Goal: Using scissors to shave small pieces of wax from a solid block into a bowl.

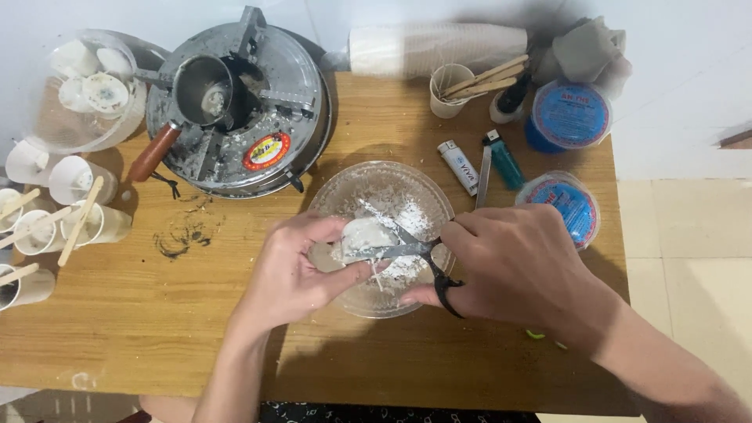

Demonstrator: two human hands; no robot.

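My left hand pinches a pale, waxy white lump over a clear glass bowl. My right hand grips black-handled scissors, whose blades close across the lump. White shavings and crumbs lie inside the bowl beneath both hands. The bowl rests on a wooden table near its front edge.
A round metal burner with a small wood-handled pot stands at the back left. Paper cups with wooden sticks line the left edge. Two lighters, a stick-filled cup and two blue-lidded tubs sit at the back right.
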